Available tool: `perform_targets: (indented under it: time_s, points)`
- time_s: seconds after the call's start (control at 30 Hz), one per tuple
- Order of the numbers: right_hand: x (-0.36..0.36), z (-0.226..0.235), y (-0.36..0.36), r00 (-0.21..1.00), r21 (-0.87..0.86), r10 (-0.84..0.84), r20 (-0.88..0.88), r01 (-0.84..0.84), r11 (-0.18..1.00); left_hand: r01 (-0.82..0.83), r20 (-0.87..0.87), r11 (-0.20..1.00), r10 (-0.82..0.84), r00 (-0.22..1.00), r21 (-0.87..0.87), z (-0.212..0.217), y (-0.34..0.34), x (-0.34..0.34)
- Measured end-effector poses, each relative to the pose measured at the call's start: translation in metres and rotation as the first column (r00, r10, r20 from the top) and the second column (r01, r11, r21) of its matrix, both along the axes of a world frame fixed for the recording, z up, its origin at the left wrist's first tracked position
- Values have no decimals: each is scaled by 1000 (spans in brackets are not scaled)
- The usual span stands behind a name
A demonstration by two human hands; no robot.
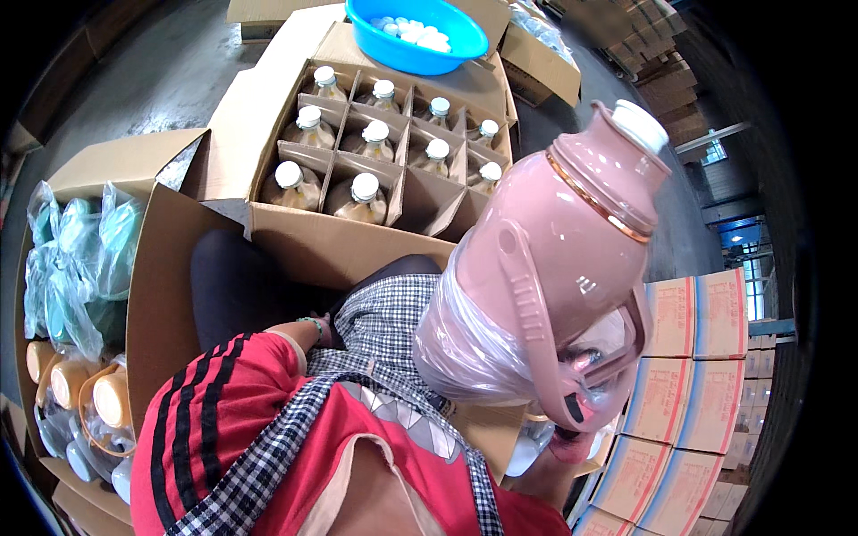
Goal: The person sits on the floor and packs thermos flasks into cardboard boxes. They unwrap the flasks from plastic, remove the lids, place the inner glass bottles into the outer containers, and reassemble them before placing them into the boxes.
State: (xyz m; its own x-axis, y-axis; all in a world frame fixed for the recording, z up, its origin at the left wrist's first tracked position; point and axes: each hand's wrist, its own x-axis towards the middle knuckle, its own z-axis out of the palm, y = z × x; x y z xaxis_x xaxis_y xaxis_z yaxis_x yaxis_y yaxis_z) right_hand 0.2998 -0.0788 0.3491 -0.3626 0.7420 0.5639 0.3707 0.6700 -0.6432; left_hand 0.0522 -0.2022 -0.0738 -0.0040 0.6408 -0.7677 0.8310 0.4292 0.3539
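Observation:
A large pink vacuum jug with a white stopper and a gold-coloured ring tilts up to the right in front of me. Clear plastic film wraps its lower body. My right hand is closed at the jug's hanging handle, its fingers partly hidden by the handle and film. Down by my lap, my left hand shows only in part beyond a bracelet on the wrist, and its fingers are hidden. Closest to it are my checked apron and the open carton.
Ahead, a divided carton holds several white-capped glass bottles. A blue basin of small white pieces stands beyond. At left, another carton contains bagged green items and orange-lidded containers. Stacked boxes line the right.

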Motion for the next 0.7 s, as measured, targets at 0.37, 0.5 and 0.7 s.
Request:
perform_targets:
  time_s: [0.37,0.5,0.7]
  points:
    - [-17,-16,5,982,50,97,-164,-90,995,-326,193,904,280,940,277,218,13,-69]
    - [-38,-33,2,926,-210,279,-254,-335,919,-912,879,96,244,410,399,296,-59,-158]
    - [-73,-96,-27,801,-549,553,-229,-575,606,-967,783,-183,-569,252,178,382,-133,-178]
